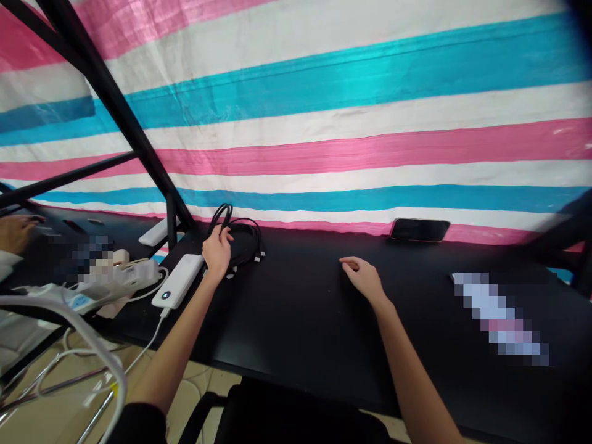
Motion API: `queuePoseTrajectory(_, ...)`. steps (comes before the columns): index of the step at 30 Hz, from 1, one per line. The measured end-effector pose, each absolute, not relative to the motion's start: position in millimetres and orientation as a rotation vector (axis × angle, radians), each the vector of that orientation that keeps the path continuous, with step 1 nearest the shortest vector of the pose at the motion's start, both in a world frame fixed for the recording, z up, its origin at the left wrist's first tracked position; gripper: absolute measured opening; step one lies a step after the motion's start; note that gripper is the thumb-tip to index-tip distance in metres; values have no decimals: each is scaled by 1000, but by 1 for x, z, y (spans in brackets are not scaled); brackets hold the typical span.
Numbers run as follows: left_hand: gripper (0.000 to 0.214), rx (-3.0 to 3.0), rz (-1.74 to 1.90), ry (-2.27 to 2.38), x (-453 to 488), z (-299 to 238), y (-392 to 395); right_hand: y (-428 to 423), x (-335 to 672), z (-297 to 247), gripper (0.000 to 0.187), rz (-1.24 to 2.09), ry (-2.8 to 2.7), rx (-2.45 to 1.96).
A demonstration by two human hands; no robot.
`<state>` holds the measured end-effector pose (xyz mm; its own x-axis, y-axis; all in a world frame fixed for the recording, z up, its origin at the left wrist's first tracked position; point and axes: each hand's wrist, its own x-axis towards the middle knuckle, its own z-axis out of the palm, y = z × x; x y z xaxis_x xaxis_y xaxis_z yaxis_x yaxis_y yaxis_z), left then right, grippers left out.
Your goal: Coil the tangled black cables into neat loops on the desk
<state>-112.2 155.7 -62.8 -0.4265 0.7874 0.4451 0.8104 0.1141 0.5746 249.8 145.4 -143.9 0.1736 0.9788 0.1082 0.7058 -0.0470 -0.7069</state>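
Note:
My left hand point(216, 253) is closed around loops of a bundle of thin black cables point(250, 229) near the back of the black table. Part of the bundle lies behind and right of the hand, with small pale plug ends showing at its edge. A white power bank point(179, 280) with a white cable plugged into its near end lies just left of my left wrist. My right hand point(363, 277) rests on the tabletop point(296, 314), fingers curled together, with nothing visible in them.
A dark phone point(420, 230) leans against the striped sheet point(346, 142) at the back. A blurred-out flat item point(502, 320) lies on the right. Power strips point(120, 280) with white cables, black frame bars point(118, 111) and another person's hand point(18, 231) are on the left.

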Motion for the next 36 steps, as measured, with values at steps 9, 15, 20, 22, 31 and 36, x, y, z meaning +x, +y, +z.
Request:
queuePoseTrajectory(9,38,-1680,-1196,-2278,-120,-43,149,144,247,-139,21,508,-1680,-1849)
queuePoseTrajectory(15,14,-2204,-871,-2364,-108,-66,155,143,246,-140,20,480,-1689,-1831)
queuePoseTrajectory(20,38,-2106,-851,-2415,-108,-63,156,145,248,-141,20,476,-1698,-1826)
queuePoseTrajectory(22,38,-2111,-802,-2424,-112,-59,158,145,248,-141,20,480,-1701,-1833)
queuePoseTrajectory(31,21,-2167,-623,-2442,-114,-65,162,144,247,-141,20,495,-1707,-1832)
queuePoseTrajectory(36,25,-1906,-992,-2336,-127,-40,174,146,248,-142,19,492,-1715,-1826)
